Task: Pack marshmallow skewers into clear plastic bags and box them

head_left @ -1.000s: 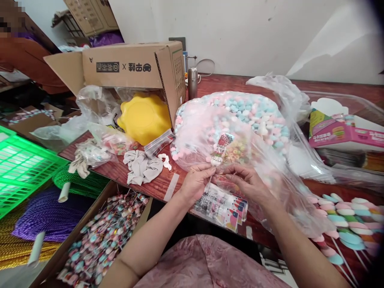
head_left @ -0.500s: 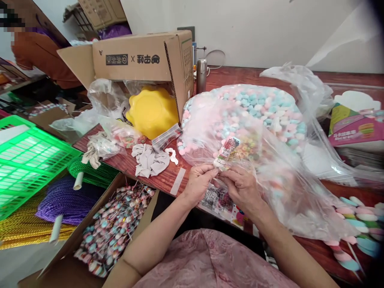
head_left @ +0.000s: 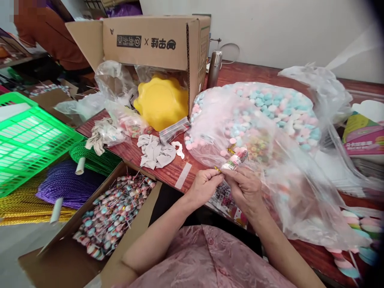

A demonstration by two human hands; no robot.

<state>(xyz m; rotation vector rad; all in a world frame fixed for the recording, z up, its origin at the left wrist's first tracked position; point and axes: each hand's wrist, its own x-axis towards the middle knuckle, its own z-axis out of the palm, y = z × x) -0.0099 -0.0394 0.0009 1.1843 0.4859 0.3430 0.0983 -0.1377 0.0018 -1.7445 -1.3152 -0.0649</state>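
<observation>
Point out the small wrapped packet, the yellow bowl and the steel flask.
small wrapped packet (head_left: 237, 160), head view, its printed wrapper.
yellow bowl (head_left: 162, 102), head view, its domed side.
steel flask (head_left: 214, 70), head view, its body.

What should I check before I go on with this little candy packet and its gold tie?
1. Both hands on the candy packet: ok, left hand and right hand pinch it.
2. Gold tie at the fingertips: ok.
3. Tie fully twisted shut: cannot tell.
4. Big candy bag resting on the table: ok.
5. Box of finished candy sticks open: ok.
</observation>
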